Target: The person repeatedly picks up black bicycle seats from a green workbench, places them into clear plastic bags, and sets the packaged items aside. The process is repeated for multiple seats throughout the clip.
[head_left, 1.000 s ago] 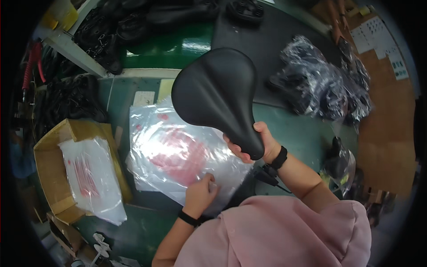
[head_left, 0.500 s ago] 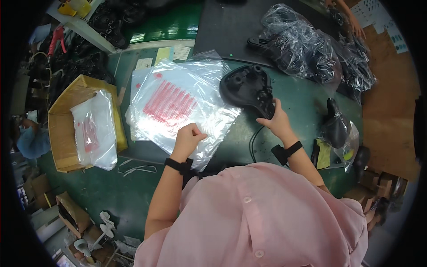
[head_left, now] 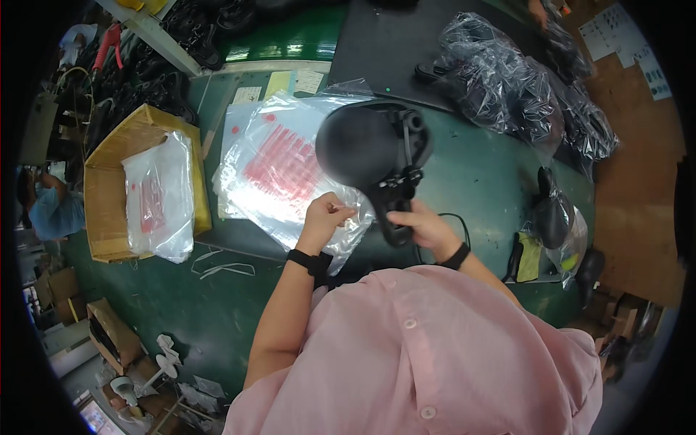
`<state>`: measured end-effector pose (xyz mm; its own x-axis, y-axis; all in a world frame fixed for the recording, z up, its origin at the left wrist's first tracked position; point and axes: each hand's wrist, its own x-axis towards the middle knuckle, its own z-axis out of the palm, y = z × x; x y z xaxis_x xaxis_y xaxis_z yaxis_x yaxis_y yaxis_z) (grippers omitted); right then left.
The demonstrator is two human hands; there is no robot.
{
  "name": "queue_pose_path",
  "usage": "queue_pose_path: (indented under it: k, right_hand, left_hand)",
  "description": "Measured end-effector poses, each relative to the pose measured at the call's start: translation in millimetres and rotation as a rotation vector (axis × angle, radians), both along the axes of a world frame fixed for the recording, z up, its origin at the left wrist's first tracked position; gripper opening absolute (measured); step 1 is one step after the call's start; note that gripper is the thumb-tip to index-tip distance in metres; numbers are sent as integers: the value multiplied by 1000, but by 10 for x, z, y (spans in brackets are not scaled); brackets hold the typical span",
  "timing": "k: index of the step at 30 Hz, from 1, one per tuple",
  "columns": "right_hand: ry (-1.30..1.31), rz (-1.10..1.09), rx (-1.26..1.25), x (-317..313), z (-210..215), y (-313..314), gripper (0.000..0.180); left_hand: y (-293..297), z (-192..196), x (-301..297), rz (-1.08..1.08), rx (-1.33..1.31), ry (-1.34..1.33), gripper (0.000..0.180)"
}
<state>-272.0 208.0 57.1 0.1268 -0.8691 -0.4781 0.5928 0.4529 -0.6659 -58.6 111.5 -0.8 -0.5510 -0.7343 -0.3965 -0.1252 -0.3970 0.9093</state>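
My right hand [head_left: 431, 229] grips a black bicycle saddle [head_left: 357, 147] by its narrow nose. The saddle is tilted, with its wide rear pointing away from me and part of its underside and clamp showing at the right. It hangs over the right side of a stack of clear plastic bags [head_left: 254, 196] with red print. At the near edge of that stack my left hand [head_left: 323, 222] is closed in a pinch on the plastic of a bag. The saddle hides part of the stack.
A cardboard box [head_left: 105, 185] with more printed bags stands left. Bagged black saddles [head_left: 500, 80] lie on a dark mat [head_left: 377, 58] at the far right. Nearer right are another partly bagged saddle [head_left: 551, 217] and a yellow cloth [head_left: 528, 257]. Another person [head_left: 56, 210] is at far left.
My right hand has swung the saddle left and toward me, turning it from underside up to show its top. My left hand has shifted slightly, still pinched at the bag's edge.
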Motion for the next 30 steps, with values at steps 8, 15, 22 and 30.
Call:
queue_pose_path:
  k: [8,15,22,30]
  right_hand:
    - [521,-223,-64,183,-576,-413,50]
    - [878,-245,-306,-89,-90,-304,64]
    - [1548,400,-646,9,315,-343,63]
    - [900,276,-166,40,62,-382,40]
  left_hand:
    - [-376,541,555,441,96,283,18]
    - [-297,455,554,312,47,-45,16]
    - [-481,396,478,669,27,94,20]
    - [64,1460,171,-505,-1089,-269,25]
